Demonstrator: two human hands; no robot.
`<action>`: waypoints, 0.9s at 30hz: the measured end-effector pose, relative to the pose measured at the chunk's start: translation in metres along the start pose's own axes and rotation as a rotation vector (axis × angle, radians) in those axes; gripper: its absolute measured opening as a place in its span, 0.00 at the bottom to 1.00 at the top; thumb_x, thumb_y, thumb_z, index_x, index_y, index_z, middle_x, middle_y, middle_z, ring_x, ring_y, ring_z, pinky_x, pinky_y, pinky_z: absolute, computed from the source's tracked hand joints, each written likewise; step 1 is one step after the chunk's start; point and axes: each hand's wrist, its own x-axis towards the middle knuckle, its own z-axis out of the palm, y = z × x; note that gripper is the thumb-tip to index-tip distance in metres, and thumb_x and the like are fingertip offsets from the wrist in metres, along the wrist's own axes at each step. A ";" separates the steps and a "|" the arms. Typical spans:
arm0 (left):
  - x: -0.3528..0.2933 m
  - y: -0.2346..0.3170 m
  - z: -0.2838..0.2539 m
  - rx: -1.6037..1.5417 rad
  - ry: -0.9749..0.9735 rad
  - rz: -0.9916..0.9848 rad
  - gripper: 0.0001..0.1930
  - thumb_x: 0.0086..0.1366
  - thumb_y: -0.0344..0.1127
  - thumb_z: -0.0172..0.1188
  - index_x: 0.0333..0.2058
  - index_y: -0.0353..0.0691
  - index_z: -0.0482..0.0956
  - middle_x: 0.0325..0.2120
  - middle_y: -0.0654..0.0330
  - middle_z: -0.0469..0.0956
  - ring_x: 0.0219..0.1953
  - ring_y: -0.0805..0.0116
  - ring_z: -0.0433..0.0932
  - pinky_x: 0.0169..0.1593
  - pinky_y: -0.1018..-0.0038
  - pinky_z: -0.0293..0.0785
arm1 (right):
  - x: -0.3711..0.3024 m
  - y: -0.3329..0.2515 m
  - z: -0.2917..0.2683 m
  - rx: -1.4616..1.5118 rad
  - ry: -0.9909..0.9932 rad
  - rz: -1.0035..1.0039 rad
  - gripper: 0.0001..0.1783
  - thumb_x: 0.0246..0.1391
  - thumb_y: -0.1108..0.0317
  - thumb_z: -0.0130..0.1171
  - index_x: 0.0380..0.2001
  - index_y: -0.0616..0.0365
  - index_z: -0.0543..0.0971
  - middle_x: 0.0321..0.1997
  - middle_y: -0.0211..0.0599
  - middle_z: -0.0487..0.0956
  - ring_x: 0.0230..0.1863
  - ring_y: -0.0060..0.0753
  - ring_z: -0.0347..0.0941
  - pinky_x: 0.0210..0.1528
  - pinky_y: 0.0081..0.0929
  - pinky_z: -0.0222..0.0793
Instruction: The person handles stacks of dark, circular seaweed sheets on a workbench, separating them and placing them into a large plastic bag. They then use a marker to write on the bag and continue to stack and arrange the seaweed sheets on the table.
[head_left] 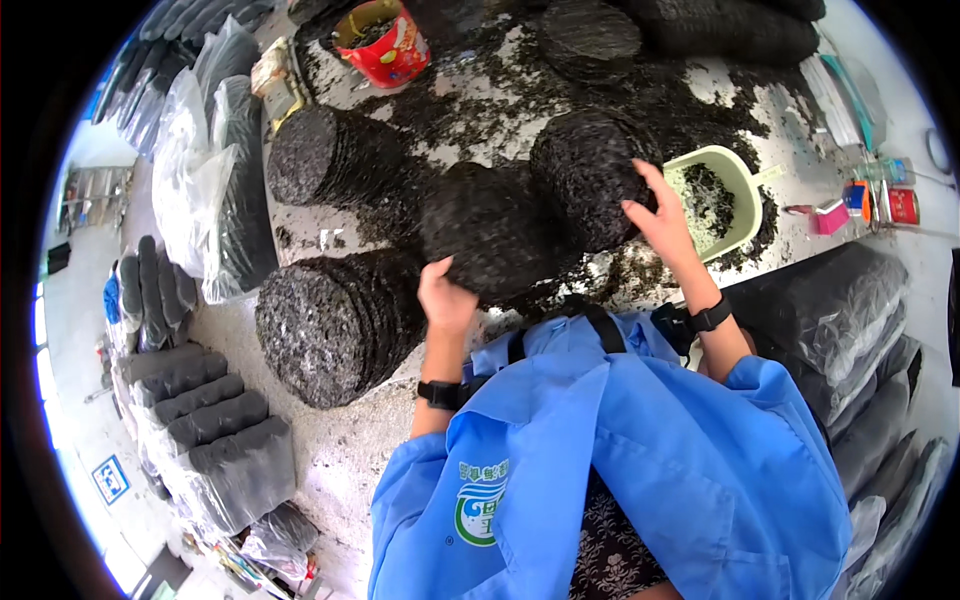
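My left hand (447,298) has its fingers closed on the lower left edge of a dark round dried seaweed cake (490,232), somewhat blurred. My right hand (664,215) grips the right edge of another round dried seaweed cake (585,180), thumb and forefinger spread on its rim. The two cakes lean close together in front of my chest; whether they touch cannot be made out. To the left, a stack of seaweed cakes (312,333) lies on its side on the table. Another sideways stack (305,157) sits behind it.
Loose seaweed scraps litter the pale table (350,450). A light green dustpan (750,190) holding scraps is beside my right hand. Farther back are a red bucket (393,55) and a stack of cakes (590,35). Plastic-wrapped rolls (235,190) line the left; bagged bundles (810,310) lie right.
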 end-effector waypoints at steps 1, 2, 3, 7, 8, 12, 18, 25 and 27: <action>-0.003 0.004 -0.006 -0.021 0.008 0.022 0.26 0.51 0.38 0.51 0.51 0.39 0.71 0.50 0.56 0.73 0.53 0.53 0.69 0.59 0.54 0.61 | 0.001 0.000 -0.013 0.119 -0.007 0.107 0.30 0.47 0.77 0.55 0.57 0.57 0.67 0.53 0.38 0.71 0.52 0.28 0.68 0.54 0.24 0.63; -0.006 0.006 -0.012 -0.042 0.017 0.042 0.27 0.50 0.39 0.52 0.52 0.40 0.71 0.50 0.56 0.73 0.53 0.53 0.69 0.59 0.55 0.61 | 0.003 -0.002 -0.025 0.239 -0.012 0.214 0.31 0.48 0.79 0.53 0.59 0.57 0.64 0.55 0.34 0.69 0.53 0.25 0.65 0.55 0.22 0.61; -0.011 0.008 -0.010 -0.071 -0.004 0.052 0.28 0.50 0.41 0.51 0.52 0.40 0.70 0.51 0.55 0.73 0.54 0.52 0.69 0.60 0.54 0.60 | 0.002 -0.003 -0.034 0.364 0.022 0.261 0.35 0.45 0.81 0.53 0.60 0.54 0.63 0.58 0.32 0.65 0.54 0.25 0.63 0.56 0.22 0.61; -0.014 0.011 -0.010 -0.087 -0.084 0.049 0.28 0.51 0.41 0.50 0.53 0.40 0.70 0.52 0.54 0.71 0.54 0.52 0.68 0.60 0.54 0.60 | 0.001 -0.011 -0.053 0.353 0.063 0.230 0.40 0.42 0.83 0.51 0.62 0.50 0.60 0.61 0.30 0.58 0.60 0.25 0.56 0.59 0.22 0.57; -0.012 0.010 -0.010 -0.089 -0.085 0.041 0.28 0.51 0.41 0.50 0.53 0.40 0.70 0.52 0.54 0.71 0.54 0.52 0.68 0.60 0.55 0.60 | 0.000 -0.015 -0.053 0.296 0.098 0.198 0.38 0.42 0.82 0.51 0.61 0.51 0.61 0.60 0.32 0.61 0.60 0.27 0.58 0.59 0.23 0.57; -0.009 0.006 0.004 0.026 -0.039 0.039 0.27 0.52 0.36 0.51 0.54 0.42 0.68 0.54 0.55 0.70 0.55 0.52 0.68 0.61 0.55 0.60 | -0.004 -0.008 -0.037 -0.062 -0.014 -0.015 0.24 0.45 0.79 0.51 0.49 0.55 0.73 0.50 0.40 0.71 0.53 0.35 0.67 0.55 0.27 0.62; 0.008 -0.037 0.055 0.525 -0.290 0.133 0.41 0.59 0.28 0.61 0.65 0.37 0.45 0.57 0.52 0.63 0.57 0.66 0.64 0.58 0.69 0.64 | -0.016 -0.062 0.042 -0.418 -0.343 -0.167 0.23 0.44 0.53 0.65 0.43 0.50 0.76 0.51 0.52 0.68 0.48 0.55 0.71 0.47 0.39 0.71; 0.005 -0.021 0.039 0.292 -0.102 0.065 0.21 0.60 0.24 0.49 0.54 0.39 0.65 0.49 0.58 0.71 0.51 0.62 0.71 0.53 0.63 0.69 | 0.000 -0.042 0.018 -0.375 -0.088 -0.064 0.20 0.45 0.63 0.64 0.44 0.54 0.76 0.45 0.48 0.74 0.45 0.48 0.73 0.46 0.34 0.71; 0.004 -0.008 0.023 0.256 -0.009 0.168 0.21 0.60 0.25 0.49 0.54 0.40 0.65 0.49 0.57 0.71 0.50 0.60 0.71 0.53 0.62 0.69 | 0.007 -0.021 -0.010 -0.238 0.085 0.036 0.21 0.46 0.67 0.64 0.45 0.57 0.75 0.45 0.45 0.75 0.45 0.38 0.73 0.47 0.30 0.69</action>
